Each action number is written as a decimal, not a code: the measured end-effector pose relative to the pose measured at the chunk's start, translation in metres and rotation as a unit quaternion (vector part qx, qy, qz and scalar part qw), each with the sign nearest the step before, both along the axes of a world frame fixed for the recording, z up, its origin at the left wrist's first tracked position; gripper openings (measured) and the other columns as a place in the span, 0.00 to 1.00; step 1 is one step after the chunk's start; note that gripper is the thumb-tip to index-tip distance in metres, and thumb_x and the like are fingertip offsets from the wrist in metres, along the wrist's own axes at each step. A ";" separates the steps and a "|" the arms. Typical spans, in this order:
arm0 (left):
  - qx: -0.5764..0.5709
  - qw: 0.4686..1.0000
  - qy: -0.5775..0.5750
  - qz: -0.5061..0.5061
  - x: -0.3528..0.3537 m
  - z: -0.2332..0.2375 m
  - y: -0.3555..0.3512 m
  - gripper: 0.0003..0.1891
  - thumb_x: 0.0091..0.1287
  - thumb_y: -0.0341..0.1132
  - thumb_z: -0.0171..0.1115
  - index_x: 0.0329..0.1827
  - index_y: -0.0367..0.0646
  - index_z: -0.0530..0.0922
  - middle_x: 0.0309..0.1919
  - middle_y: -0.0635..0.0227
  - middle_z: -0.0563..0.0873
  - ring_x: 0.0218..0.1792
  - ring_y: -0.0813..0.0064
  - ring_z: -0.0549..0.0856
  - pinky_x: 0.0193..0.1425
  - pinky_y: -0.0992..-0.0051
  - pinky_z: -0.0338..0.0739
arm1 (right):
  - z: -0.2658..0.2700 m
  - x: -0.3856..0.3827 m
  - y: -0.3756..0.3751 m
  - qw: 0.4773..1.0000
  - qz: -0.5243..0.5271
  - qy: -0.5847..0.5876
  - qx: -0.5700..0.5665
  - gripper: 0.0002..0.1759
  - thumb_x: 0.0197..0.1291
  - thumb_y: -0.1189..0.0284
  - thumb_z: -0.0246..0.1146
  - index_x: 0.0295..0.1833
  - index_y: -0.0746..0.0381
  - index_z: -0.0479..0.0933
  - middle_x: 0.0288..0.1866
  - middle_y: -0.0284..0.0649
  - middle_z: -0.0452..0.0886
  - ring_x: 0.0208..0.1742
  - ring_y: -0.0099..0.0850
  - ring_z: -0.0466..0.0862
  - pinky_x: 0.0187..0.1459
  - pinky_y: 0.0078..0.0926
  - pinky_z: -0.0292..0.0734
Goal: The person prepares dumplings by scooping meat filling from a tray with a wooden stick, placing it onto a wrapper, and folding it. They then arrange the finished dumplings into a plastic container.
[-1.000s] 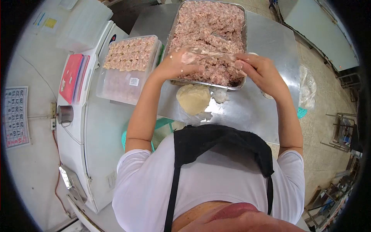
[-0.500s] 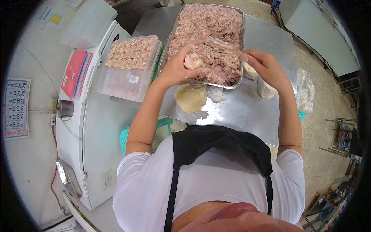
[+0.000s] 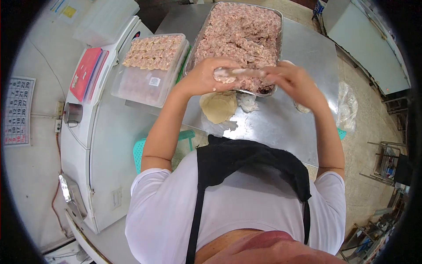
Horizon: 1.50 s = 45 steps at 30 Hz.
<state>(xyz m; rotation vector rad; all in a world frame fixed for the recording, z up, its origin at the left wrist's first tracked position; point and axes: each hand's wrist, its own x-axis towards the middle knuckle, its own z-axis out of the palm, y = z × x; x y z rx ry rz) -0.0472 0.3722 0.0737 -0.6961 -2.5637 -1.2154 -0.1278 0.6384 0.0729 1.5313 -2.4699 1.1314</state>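
My left hand (image 3: 203, 77) is closed around a dumpling (image 3: 224, 79), a thin wrapper with pale minced meat showing on top. In my right hand (image 3: 295, 82) is a flat spatula (image 3: 246, 72) smeared with meat, its tip against the dumpling's filling; motion blurs it. Both hands are over the near end of a metal tray (image 3: 281, 31) heaped with minced meat (image 3: 241, 28). Below my left hand lies a stack of round dough wrappers (image 3: 218, 108) on plastic. A crumpled whitish piece (image 3: 247, 102) sits beside the stack.
To the left, a clear plastic container (image 3: 140, 86) holds rows of filled dumplings (image 3: 154, 52). A partly hidden round container (image 3: 301, 107) stands under my right forearm on the steel table (image 3: 285, 132). A white fridge (image 3: 116, 145) flanks the table, and a plastic bag (image 3: 347, 105) hangs at its right.
My right hand has moved left and slightly down, bringing the spatula onto the dumpling. The left hand still holds the dumpling, now a little lower and tilted toward the spatula.
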 end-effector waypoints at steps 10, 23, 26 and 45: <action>0.086 0.985 -0.145 0.023 0.015 -0.006 -0.037 0.21 0.53 0.35 0.75 0.47 0.39 0.78 0.41 0.69 0.83 0.44 0.80 0.80 0.49 0.77 0.75 | 0.018 0.046 -0.039 0.976 -0.090 0.194 0.047 0.12 0.61 0.64 0.64 0.50 0.53 0.82 0.31 0.37 0.76 0.32 0.40 0.81 0.30 0.37 0.75; 0.038 0.986 -0.112 0.117 0.083 0.007 -0.186 0.25 0.49 0.41 0.79 0.48 0.40 0.80 0.43 0.68 0.83 0.46 0.74 0.81 0.53 0.73 0.74 | -0.003 0.095 -0.156 0.995 -0.098 -0.033 0.016 0.15 0.67 0.66 0.58 0.53 0.63 0.80 0.47 0.48 0.83 0.47 0.43 0.83 0.49 0.33 0.76; -0.005 0.985 -0.056 0.165 0.103 -0.022 -0.264 0.28 0.50 0.41 0.77 0.52 0.41 0.78 0.43 0.65 0.82 0.44 0.74 0.81 0.50 0.74 0.75 | -0.030 0.101 -0.153 0.979 -0.167 -0.113 -0.022 0.16 0.67 0.71 0.58 0.54 0.69 0.79 0.51 0.48 0.83 0.51 0.37 0.83 0.54 0.29 0.73; -0.017 0.991 -0.028 0.130 0.051 -0.090 -0.262 0.40 0.59 0.39 0.67 0.74 0.42 0.58 0.62 0.43 0.75 0.60 0.49 0.77 0.61 0.62 0.73 | -0.032 0.183 -0.149 0.841 -0.387 -0.328 -0.188 0.17 0.72 0.65 0.56 0.58 0.64 0.78 0.23 0.19 0.62 0.21 0.10 0.58 0.22 0.12 0.48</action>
